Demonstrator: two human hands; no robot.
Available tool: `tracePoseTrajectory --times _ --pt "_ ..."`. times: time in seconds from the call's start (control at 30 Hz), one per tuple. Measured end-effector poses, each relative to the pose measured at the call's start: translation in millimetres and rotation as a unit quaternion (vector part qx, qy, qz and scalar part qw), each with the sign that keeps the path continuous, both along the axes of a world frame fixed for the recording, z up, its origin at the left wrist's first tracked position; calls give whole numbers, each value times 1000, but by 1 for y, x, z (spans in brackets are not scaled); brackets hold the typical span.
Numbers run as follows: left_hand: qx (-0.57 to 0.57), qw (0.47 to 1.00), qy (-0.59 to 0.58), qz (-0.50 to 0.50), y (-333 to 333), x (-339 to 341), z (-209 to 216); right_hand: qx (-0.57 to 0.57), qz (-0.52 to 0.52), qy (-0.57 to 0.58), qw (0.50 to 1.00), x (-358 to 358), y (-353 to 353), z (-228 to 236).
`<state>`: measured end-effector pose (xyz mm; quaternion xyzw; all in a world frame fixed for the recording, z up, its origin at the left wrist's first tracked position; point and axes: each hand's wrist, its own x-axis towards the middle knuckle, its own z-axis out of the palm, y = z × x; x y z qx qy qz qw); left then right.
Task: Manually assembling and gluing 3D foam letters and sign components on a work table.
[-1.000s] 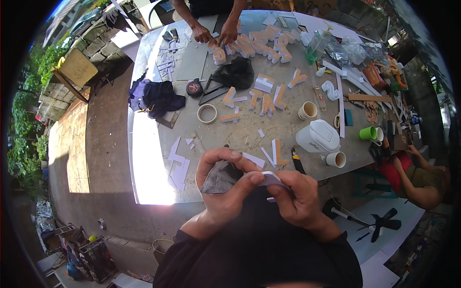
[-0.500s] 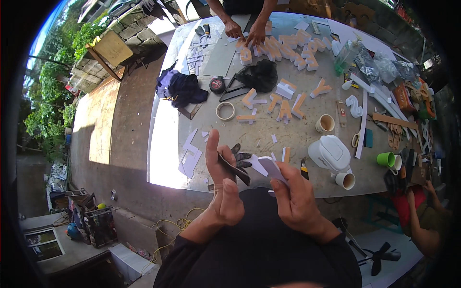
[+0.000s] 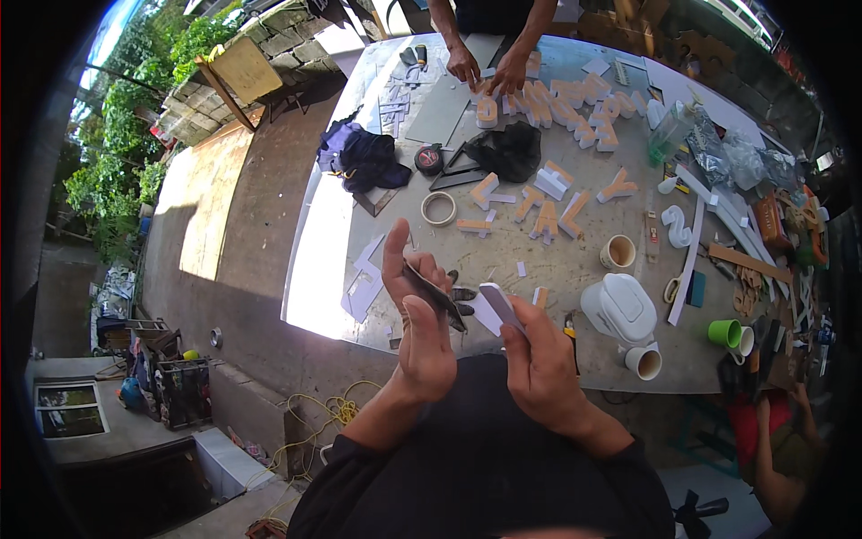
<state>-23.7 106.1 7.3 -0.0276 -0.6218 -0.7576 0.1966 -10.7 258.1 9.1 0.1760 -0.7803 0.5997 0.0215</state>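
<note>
My left hand [image 3: 420, 323] is raised above the table's near edge and pinches a thin dark sheet, like sandpaper [image 3: 435, 292], between thumb and fingers. My right hand [image 3: 537, 364] grips a small white foam strip [image 3: 499, 305] right beside that sheet; the two pieces nearly touch. Both forearms, in black sleeves, come up from the lower edge. Small white offcuts [image 3: 368, 274] lie on the table just past my hands.
On the long worktable [image 3: 575, 260] lie several orange-and-white foam letters [image 3: 548, 202], a tape roll [image 3: 439, 208], paper cups [image 3: 618, 252], a white plastic jug [image 3: 622, 307], a green cup [image 3: 724, 332] and dark cloth [image 3: 364, 157]. Another person's hands [image 3: 489, 67] work at the far end. Someone sits at the right [image 3: 772, 449].
My hands have drawn closer to me and lifted; the left hand now stands more upright with the dark sheet, and the white strip sits next to it. The view has tilted.
</note>
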Motion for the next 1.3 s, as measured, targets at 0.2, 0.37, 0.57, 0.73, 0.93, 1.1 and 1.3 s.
tracePoseTrajectory --times 0.2,0.37,0.57,0.73,0.93,1.1,1.3 --pt "-84 993 -73 34 3 -12 -5 -1 81 82 993 10 7 5" --pt "-50 998 -8 -32 1 -2 0 27 15 -17 999 -2 3 -2" --pt "24 997 -58 37 -8 -22 -10 -15 101 47 994 9 14 12" --pt "119 989 19 -85 -32 -16 -9 -136 149 -192 961 5 42 15" --pt "147 983 -13 -108 -10 -2 -4 -359 241 -339 836 -4 42 -2" --pt "236 951 29 -195 3 -9 -4 -400 250 -368 801 -14 30 -21" --pt "308 917 -67 -244 9 -7 -7 -189 144 -256 937 -14 25 -13"
